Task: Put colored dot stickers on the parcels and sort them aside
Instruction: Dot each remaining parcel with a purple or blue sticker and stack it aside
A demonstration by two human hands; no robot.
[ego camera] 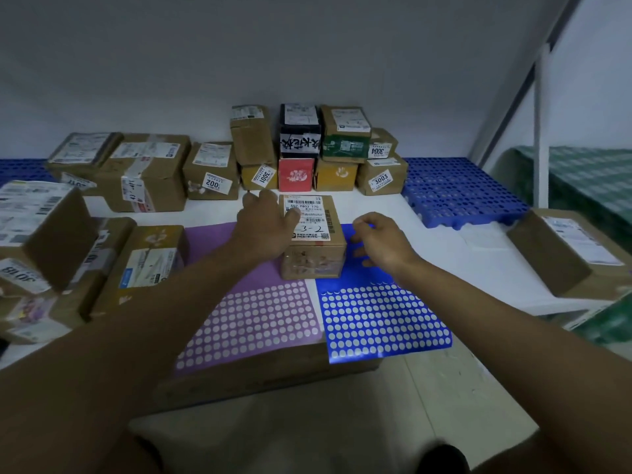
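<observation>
On the counter (pixel 444 254), dead centre, we're working 1 small cardboard parcel (pixel 313 241) sitting across the seam of 2 dot sheets: purple sheet (pixel 249 316) under its left half, blue sheet (pixel 379 323) under its right. Our left hand (pixel 265 222) is touching the parcel's top-left edge, thumb lying on the white shipping label (pixel 307 217), other fingers curled over the far left corner. Our right hand (pixel 383 241) is just beside the parcel's right face, over the blue sheet, fingers loosely curled; whether they're pinching a dot we can't tell. So the parcel's top lies left of and slightly above the right fingers; its long axis is running away from us. Left hand is nearer.

Materials: plain brown corrugated box, glossy clear tape on the near face, smooth paper label. Sheets are thin and flat, with rows of pale round holes showing. More labelled boxes are stacked behind (pixel 301 131) and at left (pixel 143 172).
</observation>
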